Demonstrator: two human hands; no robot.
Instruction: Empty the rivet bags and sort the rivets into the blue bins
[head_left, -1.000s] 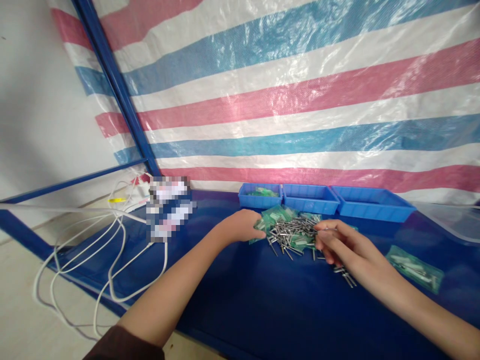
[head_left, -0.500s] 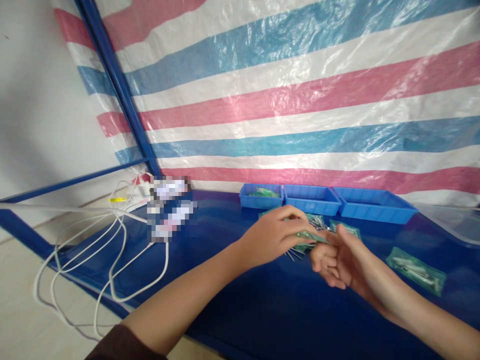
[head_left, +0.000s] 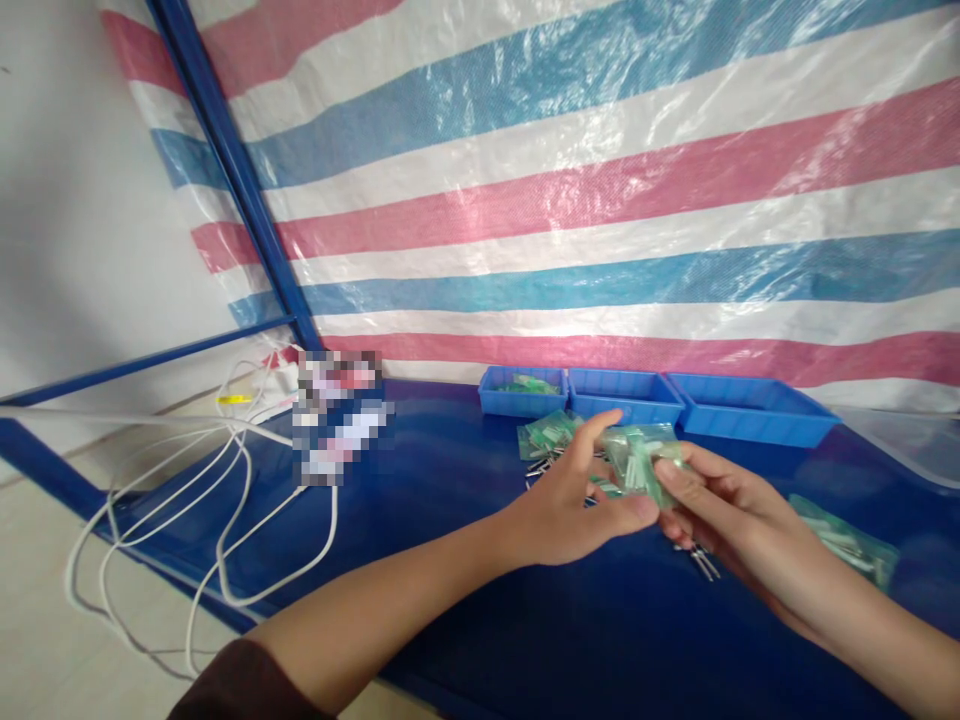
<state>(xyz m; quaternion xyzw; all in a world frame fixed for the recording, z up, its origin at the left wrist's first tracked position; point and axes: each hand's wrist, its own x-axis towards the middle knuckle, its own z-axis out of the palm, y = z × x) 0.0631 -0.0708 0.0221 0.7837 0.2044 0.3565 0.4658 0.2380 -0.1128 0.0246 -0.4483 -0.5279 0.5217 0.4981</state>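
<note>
My right hand (head_left: 724, 500) pinches a small green-tinted clear plastic bag (head_left: 637, 462) between thumb and fingers, with pale pieces visible inside. My left hand (head_left: 559, 515) is open around the bag's left side, thumb and index finger spread; its other fingers are partly hidden. Behind the left hand, more green bags (head_left: 553, 430) lie beside loose thin metal pieces (head_left: 541, 466). A few metal pins (head_left: 705, 563) show just below my right hand. Another filled green bag (head_left: 851, 542) lies on the table, partly covered by my right forearm.
Three blue bins stand in a row at the back: a left bin (head_left: 521, 403) with green bags, a middle bin (head_left: 630, 411) and a right bin (head_left: 757, 428). White cables (head_left: 247, 520) loop at left near blurred items. A striped sheet (head_left: 570, 220) hangs behind the blue table (head_left: 570, 640).
My right hand has turned over and raised the bag into plain view. My left hand has spread its thumb and index finger, uncovering the bags and metal pieces behind it.
</note>
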